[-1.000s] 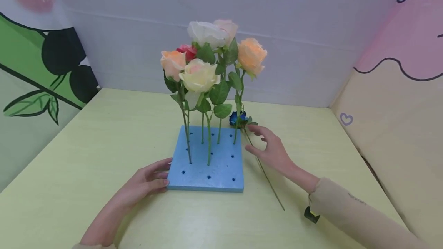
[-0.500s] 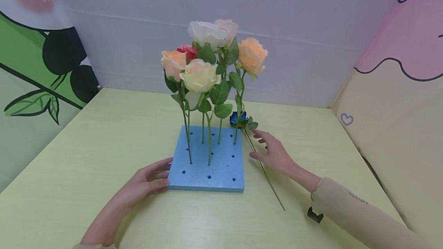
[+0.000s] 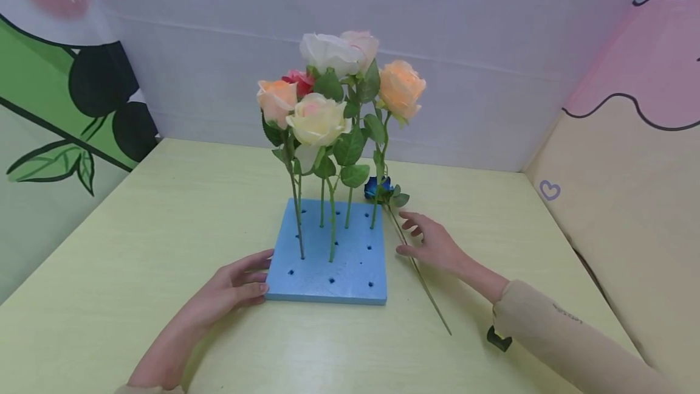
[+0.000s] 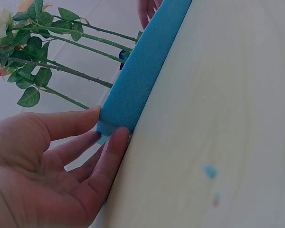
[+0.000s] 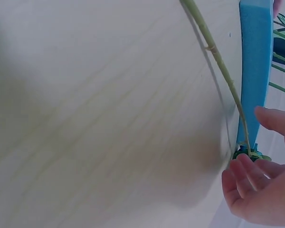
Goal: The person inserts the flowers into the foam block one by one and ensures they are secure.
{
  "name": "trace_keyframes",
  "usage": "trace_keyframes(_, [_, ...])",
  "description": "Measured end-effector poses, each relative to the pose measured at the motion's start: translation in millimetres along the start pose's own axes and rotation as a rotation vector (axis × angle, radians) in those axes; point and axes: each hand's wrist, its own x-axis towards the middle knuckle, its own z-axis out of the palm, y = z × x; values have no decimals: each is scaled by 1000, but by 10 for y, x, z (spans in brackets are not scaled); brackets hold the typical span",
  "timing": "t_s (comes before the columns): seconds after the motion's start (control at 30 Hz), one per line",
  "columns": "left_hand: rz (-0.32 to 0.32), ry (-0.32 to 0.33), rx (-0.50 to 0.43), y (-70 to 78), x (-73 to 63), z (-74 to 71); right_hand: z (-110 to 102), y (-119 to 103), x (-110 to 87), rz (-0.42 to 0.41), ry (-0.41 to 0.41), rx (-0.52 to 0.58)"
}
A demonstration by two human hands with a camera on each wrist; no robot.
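Observation:
In the head view a blue foam board (image 3: 350,287) with small holes lies on the table, and several artificial roses stand upright in it. My left hand (image 3: 232,287) touches the board's left edge with its fingers and thumb near the front corner. A blue rose (image 3: 378,187) lies on the table beside the board's far right corner, its long stem (image 3: 426,290) slanting toward me. My right hand (image 3: 429,242) hovers around this stem with thumb and fingers apart. The right wrist view shows the fingers (image 5: 247,183) loosely bent near the blue bloom, pinching nothing.
The upright roses, such as the peach rose (image 3: 401,90), the cream rose (image 3: 319,119) and the white rose (image 3: 330,53), rise high above the board. A pale wall (image 3: 465,78) closes off the table's back. Painted panels (image 3: 629,169) border both sides.
My right hand has drawn back a little toward me and to the right, away from the blue bloom. The left hand, the board and the roses stay put.

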Motion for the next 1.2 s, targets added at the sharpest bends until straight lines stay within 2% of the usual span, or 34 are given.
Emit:
trace_keyframes(0.53, [2,2,1,4,-19,3,-39,15,75,65,-127,16])
trace_keyframes(0.9, [-3,-1,-2,20,-20,11,-58,-18,82,147,-193,36])
trace_keyframes(1.2, [-12,6,0,19,-13,9,-82,0,83,126,-205,64])
